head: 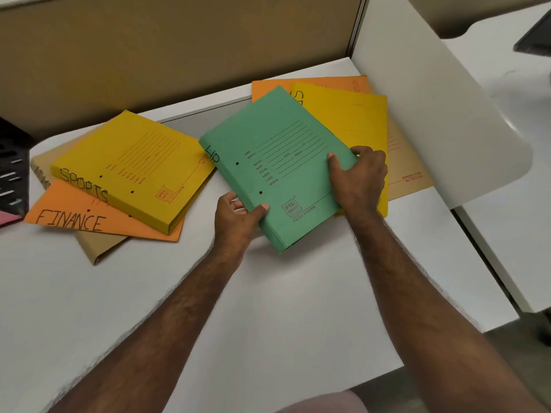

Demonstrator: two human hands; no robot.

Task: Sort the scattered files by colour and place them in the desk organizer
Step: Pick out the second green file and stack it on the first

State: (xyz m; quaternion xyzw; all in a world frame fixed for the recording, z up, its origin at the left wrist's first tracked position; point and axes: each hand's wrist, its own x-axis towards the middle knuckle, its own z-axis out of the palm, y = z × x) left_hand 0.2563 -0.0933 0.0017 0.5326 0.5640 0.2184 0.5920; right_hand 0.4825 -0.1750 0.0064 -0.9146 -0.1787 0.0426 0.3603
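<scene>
While hands (298, 201) grip green file (277, 165), white desk (268, 308) meets beige partition (149, 55).

Green file (277, 162) between both hands, left (238, 216) and right (359, 177).

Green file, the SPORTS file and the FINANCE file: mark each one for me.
green file (286, 162), head view, on the middle of its printed cover.
SPORTS file (140, 156), head view, on the yellow cover above the lettering.
FINANCE file (59, 210), head view, on the orange cover above the lettering.

White desk (268, 323), tan partition wall (179, 49), white side divider panel (432, 114)
</scene>
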